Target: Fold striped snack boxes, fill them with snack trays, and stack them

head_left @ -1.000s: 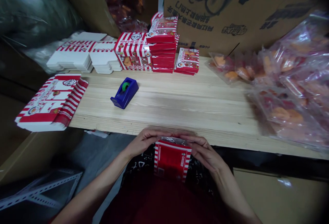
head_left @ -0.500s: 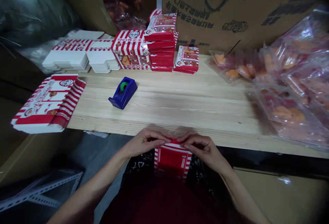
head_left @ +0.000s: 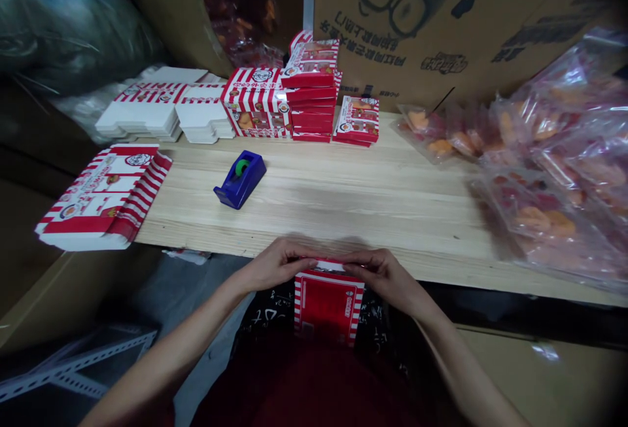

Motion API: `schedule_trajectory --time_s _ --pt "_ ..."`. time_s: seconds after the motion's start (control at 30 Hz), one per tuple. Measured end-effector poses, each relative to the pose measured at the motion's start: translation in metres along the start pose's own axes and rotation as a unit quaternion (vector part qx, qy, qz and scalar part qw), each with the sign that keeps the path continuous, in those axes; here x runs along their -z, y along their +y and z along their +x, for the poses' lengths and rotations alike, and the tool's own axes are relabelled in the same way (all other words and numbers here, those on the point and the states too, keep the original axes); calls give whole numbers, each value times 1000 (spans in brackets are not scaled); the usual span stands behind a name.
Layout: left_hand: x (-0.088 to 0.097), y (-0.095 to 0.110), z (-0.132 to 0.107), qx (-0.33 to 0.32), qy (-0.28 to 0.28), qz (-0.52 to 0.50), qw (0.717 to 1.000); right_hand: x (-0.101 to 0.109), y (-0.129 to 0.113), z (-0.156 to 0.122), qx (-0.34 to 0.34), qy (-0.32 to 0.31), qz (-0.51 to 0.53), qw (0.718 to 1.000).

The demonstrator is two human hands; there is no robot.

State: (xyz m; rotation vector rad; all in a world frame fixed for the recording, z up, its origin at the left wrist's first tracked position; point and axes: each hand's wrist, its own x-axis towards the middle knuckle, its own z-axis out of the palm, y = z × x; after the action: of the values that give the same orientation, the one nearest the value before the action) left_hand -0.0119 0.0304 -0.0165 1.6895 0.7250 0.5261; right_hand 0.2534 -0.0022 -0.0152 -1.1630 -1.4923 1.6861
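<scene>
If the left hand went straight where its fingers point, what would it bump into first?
Probably the right hand, facing the left hand across the top of the red box, though depth there is hard to judge.

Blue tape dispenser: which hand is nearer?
Left. The left hand is on the person's side of the blue tape dispenser, slightly to its right; the right hand is farther right. Both hold the red-striped box.

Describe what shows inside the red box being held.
At the upper edge of the red box, a pale flap shows between the left hand and right hand. Any contents cannot be made out: flap and printed panel cover them.
</scene>
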Motion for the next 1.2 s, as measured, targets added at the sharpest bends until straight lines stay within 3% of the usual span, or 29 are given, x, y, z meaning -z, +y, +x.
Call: schedule_trajectory --time_s 0.2,0.47,0.63,0.83,1.0,1.2 --pt "2 -5 -10 -1 2 -5 1000 -16 2 -10 -49 5 114 992" --pt "-4 9 -30 -45 -37 94 994 -18 9 -27 54 34 -93 994" --pt "-17 3 -39 -63 1 117 991 -20 15 -39 128 22 -182 975" --pt "-19 0 -38 -94 28 155 983 -20 5 -45 103 -30 -204 973" --pt "-32 6 -31 -118 46 215 968 -19 3 -46 114 -27 -204 972" --pt "-37 -6 -21 -135 59 194 970 -18 13 -42 114 -25 -181 976"
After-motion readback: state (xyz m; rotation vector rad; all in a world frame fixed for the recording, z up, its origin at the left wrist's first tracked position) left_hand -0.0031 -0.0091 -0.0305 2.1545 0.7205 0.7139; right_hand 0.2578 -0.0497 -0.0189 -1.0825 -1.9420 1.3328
